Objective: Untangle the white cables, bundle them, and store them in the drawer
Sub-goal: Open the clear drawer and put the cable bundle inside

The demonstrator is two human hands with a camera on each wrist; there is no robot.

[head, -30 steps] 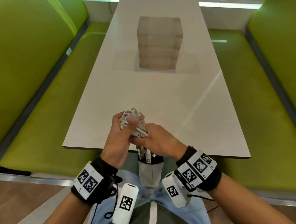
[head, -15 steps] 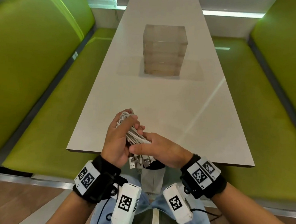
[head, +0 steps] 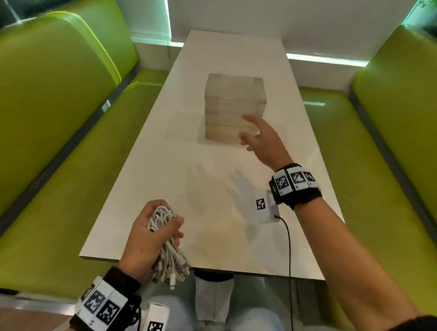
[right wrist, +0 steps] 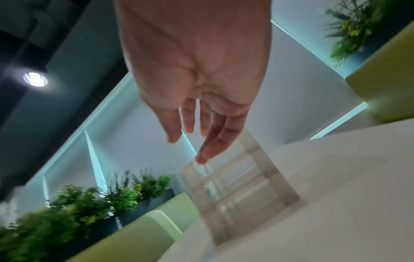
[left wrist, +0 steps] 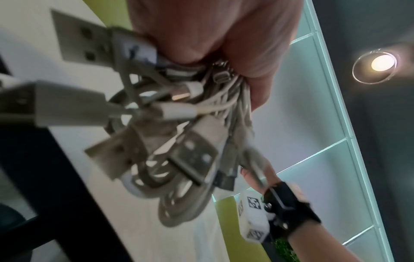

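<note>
The bundle of white cables (head: 163, 234) is sitting in the left hand (head: 150, 237) over the near edge of the white table (head: 211, 190), fingers curling round it, plugs (left wrist: 143, 138) hanging below the fist. The right hand (head: 264, 142) is reaching out empty with fingers spread, just before the clear drawer unit (head: 234, 108) standing mid-table

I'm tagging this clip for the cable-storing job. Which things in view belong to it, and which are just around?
Part of the job:
- white cables, bundled, gripped by the left hand
- clear drawer unit on the table
- right hand, open, reaching toward the drawers

Just around:
- green benches
- plants
- ceiling lamp
</note>
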